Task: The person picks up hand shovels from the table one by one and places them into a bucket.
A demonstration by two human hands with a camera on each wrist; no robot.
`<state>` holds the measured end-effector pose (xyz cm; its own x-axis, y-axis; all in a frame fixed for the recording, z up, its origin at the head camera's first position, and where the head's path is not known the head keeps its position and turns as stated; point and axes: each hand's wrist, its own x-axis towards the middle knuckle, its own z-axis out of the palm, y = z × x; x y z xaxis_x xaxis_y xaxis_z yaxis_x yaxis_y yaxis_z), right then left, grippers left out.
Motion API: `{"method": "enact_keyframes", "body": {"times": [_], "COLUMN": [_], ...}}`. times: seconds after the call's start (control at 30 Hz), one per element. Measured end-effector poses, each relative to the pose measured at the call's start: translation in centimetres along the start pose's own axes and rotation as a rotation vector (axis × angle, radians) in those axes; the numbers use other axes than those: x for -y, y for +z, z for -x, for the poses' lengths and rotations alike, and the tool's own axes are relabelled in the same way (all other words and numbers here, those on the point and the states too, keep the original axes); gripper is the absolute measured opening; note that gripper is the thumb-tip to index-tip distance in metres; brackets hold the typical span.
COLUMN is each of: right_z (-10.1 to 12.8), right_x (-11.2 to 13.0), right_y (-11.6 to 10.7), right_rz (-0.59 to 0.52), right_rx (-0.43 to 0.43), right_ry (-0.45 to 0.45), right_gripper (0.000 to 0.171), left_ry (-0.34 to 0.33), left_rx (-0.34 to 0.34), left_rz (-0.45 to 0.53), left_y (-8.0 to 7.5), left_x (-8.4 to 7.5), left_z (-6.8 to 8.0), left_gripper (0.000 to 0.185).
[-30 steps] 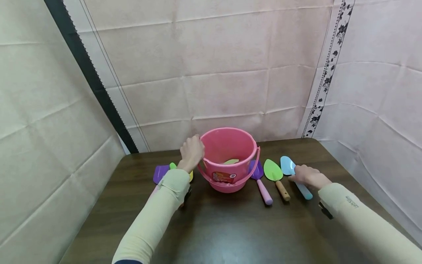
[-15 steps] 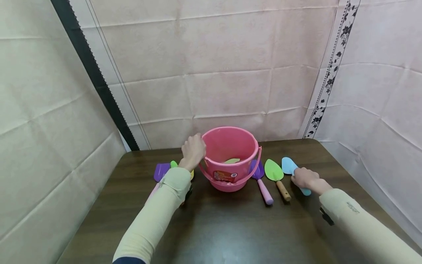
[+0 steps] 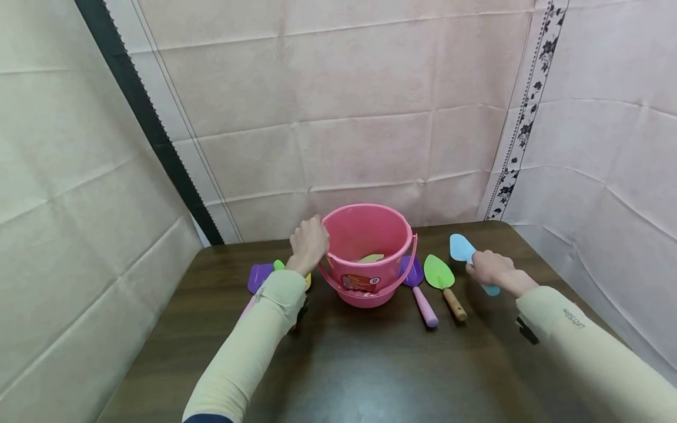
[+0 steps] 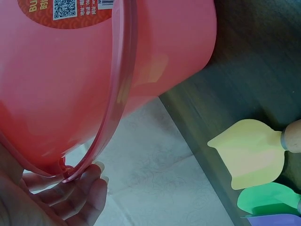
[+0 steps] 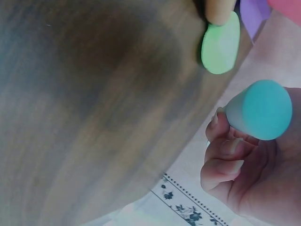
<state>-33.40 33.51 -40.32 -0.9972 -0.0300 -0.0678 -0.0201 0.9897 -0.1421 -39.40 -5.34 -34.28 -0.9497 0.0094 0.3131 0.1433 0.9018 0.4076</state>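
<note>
A brown table [image 3: 370, 364] bears a bucket [image 3: 365, 270] and trowels [image 3: 438, 272].

Red label [image 4: 70, 24] on the pink bucket [image 4: 47, 84], printed sideways in the left wrist view: yellow letters "BU", cut off by the frame edge, beside a partly cut Chinese line; a QR code [image 4: 65, 8]; three lines headed "地址", "电话" and "网址", the second continuing "06"; and a partial barcode [image 4: 106, 4]. In the head view, the dark lettering on the right sleeve [image 3: 573, 318] is too small to read.
</note>
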Motion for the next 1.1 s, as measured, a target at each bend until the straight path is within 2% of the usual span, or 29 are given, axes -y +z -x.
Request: {"method": "enact_keyframes", "body": {"times": [0.7,1.1], "right_z": [-0.5,-0.7], "right_x": [3.4,5.5], "right_y": [-5.7,-7.9], "right_rz": [0.015,0.029], "right_rx": [-0.078,-0.156], "right_ry": [-0.065,-0.103], "right_gripper": [0.034,0.031], "left_ry": [0.003,-0.001], "left_rx": [-0.002,-0.012], "left_rz": [0.008,-0.004], "left_y": [-0.2,0.0], "left_x": [-0.1,-0.2], "left_z": [0.2,0.1], "left_gripper": [0.018,0.018]}}
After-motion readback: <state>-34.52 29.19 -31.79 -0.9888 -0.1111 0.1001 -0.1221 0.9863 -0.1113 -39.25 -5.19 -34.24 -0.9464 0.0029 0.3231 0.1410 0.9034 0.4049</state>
